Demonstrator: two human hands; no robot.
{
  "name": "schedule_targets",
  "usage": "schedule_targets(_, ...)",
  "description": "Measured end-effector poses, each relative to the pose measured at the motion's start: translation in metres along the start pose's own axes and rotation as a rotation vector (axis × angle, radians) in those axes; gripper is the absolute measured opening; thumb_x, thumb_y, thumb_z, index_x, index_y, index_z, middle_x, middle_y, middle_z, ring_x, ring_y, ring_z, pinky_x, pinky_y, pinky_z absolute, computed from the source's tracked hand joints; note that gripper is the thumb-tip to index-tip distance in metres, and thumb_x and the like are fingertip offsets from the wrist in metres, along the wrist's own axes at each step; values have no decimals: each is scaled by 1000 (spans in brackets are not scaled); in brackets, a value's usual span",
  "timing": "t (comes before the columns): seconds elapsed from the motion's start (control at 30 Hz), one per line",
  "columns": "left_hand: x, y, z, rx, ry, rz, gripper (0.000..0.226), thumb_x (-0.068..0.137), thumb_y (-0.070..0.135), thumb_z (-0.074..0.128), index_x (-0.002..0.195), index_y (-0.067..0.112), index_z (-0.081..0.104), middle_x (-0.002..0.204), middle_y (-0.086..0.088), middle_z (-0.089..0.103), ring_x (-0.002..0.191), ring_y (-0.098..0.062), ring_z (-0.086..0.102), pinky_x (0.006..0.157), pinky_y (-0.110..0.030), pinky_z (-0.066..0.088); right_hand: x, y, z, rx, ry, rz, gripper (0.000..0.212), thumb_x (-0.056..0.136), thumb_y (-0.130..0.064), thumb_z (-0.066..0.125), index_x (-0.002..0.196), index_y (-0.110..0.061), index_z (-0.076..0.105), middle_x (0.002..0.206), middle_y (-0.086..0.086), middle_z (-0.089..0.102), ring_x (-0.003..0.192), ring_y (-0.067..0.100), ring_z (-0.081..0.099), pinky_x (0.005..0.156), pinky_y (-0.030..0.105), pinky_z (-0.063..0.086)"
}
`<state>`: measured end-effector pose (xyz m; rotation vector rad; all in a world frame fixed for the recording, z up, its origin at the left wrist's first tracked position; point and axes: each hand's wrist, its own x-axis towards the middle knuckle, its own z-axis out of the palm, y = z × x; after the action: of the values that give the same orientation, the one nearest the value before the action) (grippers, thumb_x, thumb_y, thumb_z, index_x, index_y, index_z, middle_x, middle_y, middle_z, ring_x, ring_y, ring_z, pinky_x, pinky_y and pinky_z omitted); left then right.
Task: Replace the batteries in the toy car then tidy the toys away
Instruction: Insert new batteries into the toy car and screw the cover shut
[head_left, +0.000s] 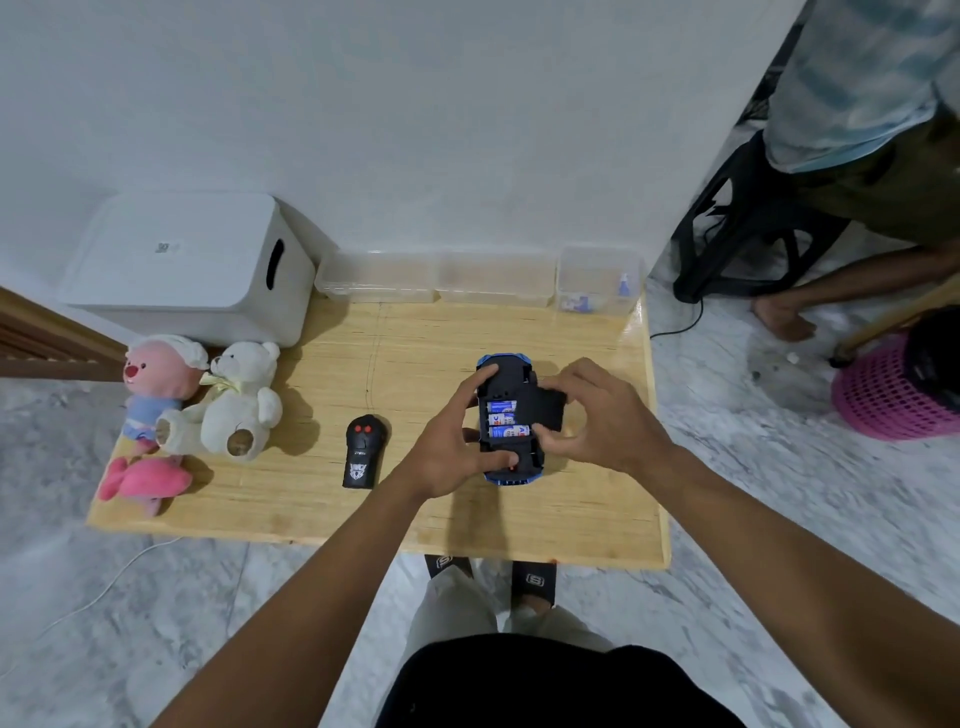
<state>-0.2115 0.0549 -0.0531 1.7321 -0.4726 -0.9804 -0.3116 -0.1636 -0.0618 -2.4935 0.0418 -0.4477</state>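
The toy car (511, 387) is belly-up over the right half of the table (415, 358), roughly midway between the far and near edges. Its black underside faces the camera, and its open compartment shows three blue-and-white batteries (503, 419) side by side. The left hand (457, 441) grips the car from its left side, fingers curled over the far end and thumb pressed on the near end. The right hand (597, 415) is curled at the car's right side, holding the black battery cover (551, 410) against the compartment's edge, fingertips beside the nearest battery.

A black remote control (362, 451) with red buttons lies near the table's middle, just left of the left hand. Bare wood stretches in front of the car to the near edge and behind it to the far edge. A white teddy bear (239, 400) and a pink plush toy (150, 400) sit touching at the left edge. A white storage box (182, 265) fills the far-left corner, and three clear plastic containers (496, 283) line the far edge to the far-right corner.
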Motion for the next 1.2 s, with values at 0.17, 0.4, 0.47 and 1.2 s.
schedule_targets(0.17,-1,7,4,-8,-16,13,106,76,6,90,153,52,33,149,6,43,111,-18,68,90,-45,62,14,-12,6,-54,-147,-100,56,74,-44,79,118,-11,72,104,2,62,85,18,64,68,35,59)
schedule_targets(0.4,-2,12,0,-5,-22,15,106,76,5,89,153,52,32,147,5,44,105,-22,71,90,-48,62,18,-20,-4,-9,-227,-18,55,79,-46,78,126,-18,69,110,-2,59,90,14,62,79,33,57)
schedule_targets(0.47,-2,13,-1,8,-25,20,106,77,5,89,154,51,32,147,5,44,106,-22,71,90,-46,62,19,-21,-5,-7,-257,-7,54,82,-44,78,128,-20,68,111,-3,59,92,14,61,82,33,56)
schedule_targets(1.2,-1,16,7,64,32,53,107,76,10,91,155,48,30,144,6,48,112,-25,66,91,-41,61,27,-46,-6,81,-112,362,23,81,-38,81,91,-31,61,84,-13,55,72,1,51,69,26,47)
